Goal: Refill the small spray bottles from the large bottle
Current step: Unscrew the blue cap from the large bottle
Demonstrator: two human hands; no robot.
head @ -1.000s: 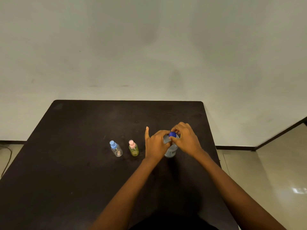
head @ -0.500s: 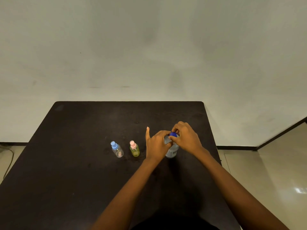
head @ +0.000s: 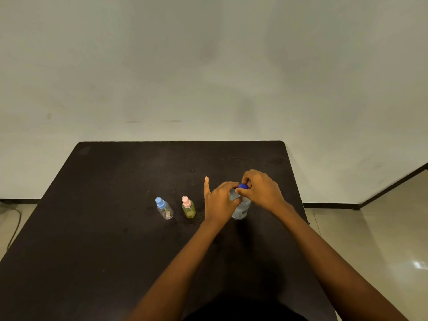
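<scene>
A large clear bottle (head: pixel 240 209) with a dark blue cap (head: pixel 243 186) stands upright on the black table (head: pixel 115 251). My left hand (head: pixel 220 200) grips its body from the left, index finger sticking up. My right hand (head: pixel 259 188) pinches the blue cap from above with curled fingers. To the left stand two small spray bottles: one with a pink top and yellowish liquid (head: pixel 188 207), one clear with a light blue top (head: pixel 164 208). Both are upright with their tops on.
The table's right edge runs close beside the large bottle, with tiled floor (head: pixel 370 239) beyond it. A pale wall (head: pixel 208 66) rises behind the table's far edge. A cable (head: pixel 14 225) lies on the floor at the left.
My right hand's fingers have shifted slightly round the blue cap. The left hand keeps its grip on the bottle, and the small bottles have stayed put.
</scene>
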